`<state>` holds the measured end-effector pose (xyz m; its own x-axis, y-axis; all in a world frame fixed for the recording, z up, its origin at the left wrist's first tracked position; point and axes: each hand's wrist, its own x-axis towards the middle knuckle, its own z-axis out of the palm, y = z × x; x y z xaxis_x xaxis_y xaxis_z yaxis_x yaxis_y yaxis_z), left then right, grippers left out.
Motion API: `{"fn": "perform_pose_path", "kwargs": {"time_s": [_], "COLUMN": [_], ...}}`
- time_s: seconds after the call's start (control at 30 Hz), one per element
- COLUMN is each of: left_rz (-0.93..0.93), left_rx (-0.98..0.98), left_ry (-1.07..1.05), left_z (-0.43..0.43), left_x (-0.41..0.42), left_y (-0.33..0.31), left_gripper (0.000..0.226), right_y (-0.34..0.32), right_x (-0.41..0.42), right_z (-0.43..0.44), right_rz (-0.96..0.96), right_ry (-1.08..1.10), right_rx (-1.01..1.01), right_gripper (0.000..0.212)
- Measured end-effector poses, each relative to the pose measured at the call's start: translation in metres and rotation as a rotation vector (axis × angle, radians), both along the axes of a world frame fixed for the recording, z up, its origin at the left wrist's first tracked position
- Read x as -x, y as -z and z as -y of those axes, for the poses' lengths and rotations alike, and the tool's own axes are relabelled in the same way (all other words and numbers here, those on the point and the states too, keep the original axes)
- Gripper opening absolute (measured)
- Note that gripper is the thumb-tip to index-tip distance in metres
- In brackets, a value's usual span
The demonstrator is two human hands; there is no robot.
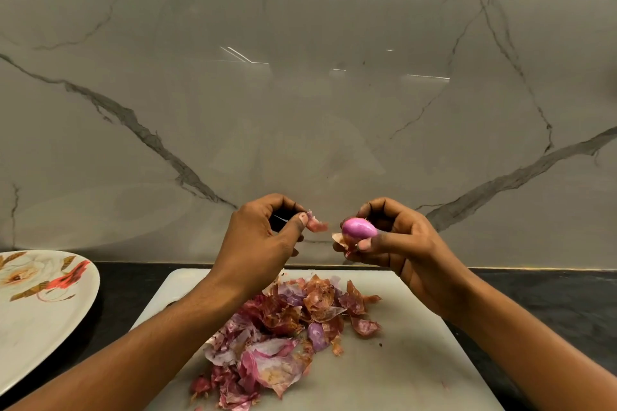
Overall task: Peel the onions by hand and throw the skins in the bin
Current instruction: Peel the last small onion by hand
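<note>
My right hand (397,243) holds a small pink onion (358,229) above the board, fingers curled round it, with a flap of brown skin hanging at its lower left. My left hand (263,237) pinches a torn piece of pinkish skin (315,225) between thumb and forefinger, a little to the left of the onion. Something thin and shiny shows inside the left hand's curled fingers; I cannot tell what it is. A heap of red and brown onion skins (283,334) lies on the white cutting board (400,360) below both hands. No bin is in view.
A white plate with a flower pattern (36,304) sits at the left on the dark counter (551,304). A marble-look wall (300,93) stands right behind the board.
</note>
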<state>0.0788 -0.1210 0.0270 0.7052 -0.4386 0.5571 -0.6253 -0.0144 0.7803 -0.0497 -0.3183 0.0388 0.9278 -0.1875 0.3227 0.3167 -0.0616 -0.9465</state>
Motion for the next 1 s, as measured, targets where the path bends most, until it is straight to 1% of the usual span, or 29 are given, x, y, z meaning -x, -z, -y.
{"fn": "perform_pose_path", "kwargs": {"time_s": [0.17,0.3,0.43,0.57,0.63,0.73,0.77,0.9,1.0], "left_rz": [-0.006,0.011,-0.006,-0.017,-0.014,-0.003,0.009,0.095,0.102], "left_rx": [0.027,-0.014,-0.035,-0.046,-0.046,-0.040,-0.049,-0.088,-0.071], "left_ry": [-0.011,0.024,0.071,0.112,0.139,0.171,0.170,0.159,0.156], "left_z": [-0.002,-0.002,-0.002,-0.001,-0.001,-0.002,-0.002,-0.002,-0.003], "left_x": [0.000,0.002,0.002,0.005,0.007,0.011,0.011,0.011,0.011], "left_y": [-0.002,0.000,0.001,0.001,0.000,-0.003,-0.003,-0.001,-0.001], "left_gripper": [0.005,0.008,0.012,0.012,0.015,0.027,0.026,0.009,0.007], "right_y": [-0.004,-0.004,-0.003,-0.001,0.000,-0.001,-0.001,-0.001,-0.001], "right_x": [0.000,0.001,0.001,0.001,0.001,0.001,0.002,0.003,0.002], "right_z": [0.000,-0.003,-0.004,-0.004,-0.003,-0.003,-0.003,-0.007,-0.008], "right_rz": [-0.047,-0.062,-0.066,-0.063,-0.064,-0.067,-0.070,-0.070,-0.064], "right_ry": [0.029,0.038,0.053,0.058,0.056,0.038,0.029,0.002,0.009], "right_rx": [-0.036,0.020,0.061,0.100,0.120,0.128,0.128,0.123,0.113], "right_gripper": [0.047,0.043,0.052,0.053,0.054,0.052,0.051,0.048,0.041]}}
